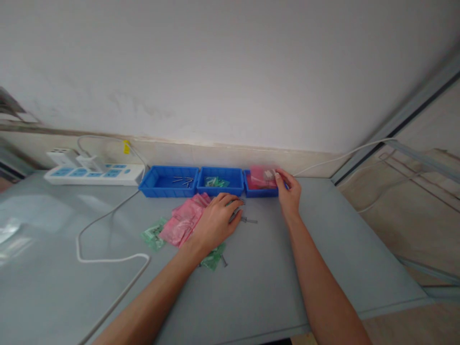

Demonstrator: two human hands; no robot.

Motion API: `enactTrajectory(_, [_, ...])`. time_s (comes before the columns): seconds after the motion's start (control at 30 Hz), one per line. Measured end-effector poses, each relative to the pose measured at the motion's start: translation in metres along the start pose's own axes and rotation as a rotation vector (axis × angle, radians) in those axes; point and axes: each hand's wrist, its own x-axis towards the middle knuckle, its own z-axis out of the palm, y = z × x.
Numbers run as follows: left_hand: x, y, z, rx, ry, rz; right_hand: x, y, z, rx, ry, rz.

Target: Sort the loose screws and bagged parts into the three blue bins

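My right hand (290,192) pinches a pink plastic bag (259,176), with something pale inside it, by its right edge. It holds the bag over the right blue bin (257,193). My left hand (220,215) lies palm down over the table, its fingers curved and apart, next to a pile of pink bags (183,221). Several screws (250,220) lie by its fingertips, partly hidden. Green bags (154,235) stick out from the pile's left side. Another green bag (212,259) lies below my left wrist, beside a loose screw (224,261).
The left blue bin (154,182) holds several screws, and the middle blue bin (233,181) holds green bags. A white power strip (124,176) stands against the wall at left. Its white cable (108,260) winds across the grey table (258,292).
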Motion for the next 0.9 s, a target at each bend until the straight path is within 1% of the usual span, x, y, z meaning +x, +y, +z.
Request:
enactTrajectory(0.07, [0.0,0.0,0.0,-0.001,-0.006,-0.001,-0.001,0.003,0.001,-0.047,-0.016,0.022])
enactTrajectory(0.17, [0.0,0.001,-0.001,-0.002,-0.009,-0.005,-0.007,0.001,0.001,-0.229,-0.054,0.013])
enactTrajectory(0.23, [0.0,0.002,-0.002,-0.004,-0.01,-0.005,-0.01,-0.004,-0.002,-0.351,-0.082,-0.034])
enactTrajectory(0.33, [0.001,0.003,-0.003,-0.004,-0.01,-0.006,-0.013,-0.018,-0.007,-0.441,-0.117,-0.176])
enactTrajectory(0.37, [0.001,0.003,-0.003,-0.003,-0.008,-0.007,-0.013,-0.024,-0.009,-0.437,-0.163,-0.238])
enactTrajectory(0.43, [0.001,0.003,-0.003,0.0,-0.001,-0.01,-0.015,-0.035,-0.009,-0.41,-0.329,-0.343])
enactTrajectory(0.47, [0.0,0.003,-0.003,0.002,0.0,-0.01,-0.017,-0.039,-0.007,-0.419,-0.408,-0.369])
enactTrajectory(0.5, [0.0,0.003,-0.003,0.004,-0.001,-0.011,-0.019,-0.044,-0.006,-0.447,-0.455,-0.375])
enactTrajectory(0.53, [0.0,0.003,-0.003,0.005,-0.004,-0.012,-0.021,-0.048,-0.003,-0.484,-0.474,-0.37])
enactTrajectory(0.67, [0.001,0.003,-0.004,0.006,-0.018,-0.015,-0.027,-0.056,0.002,-0.602,-0.414,-0.331])
enactTrajectory(0.73, [0.001,0.003,-0.004,0.008,-0.025,-0.022,-0.028,-0.057,0.002,-0.631,-0.42,-0.312])
enactTrajectory(0.8, [0.0,0.003,-0.003,0.01,-0.033,-0.025,-0.028,-0.056,0.001,-0.646,-0.461,-0.289])
enactTrajectory(0.9, [0.0,0.004,-0.002,0.011,-0.036,-0.022,-0.028,-0.052,0.0,-0.629,-0.494,-0.268])
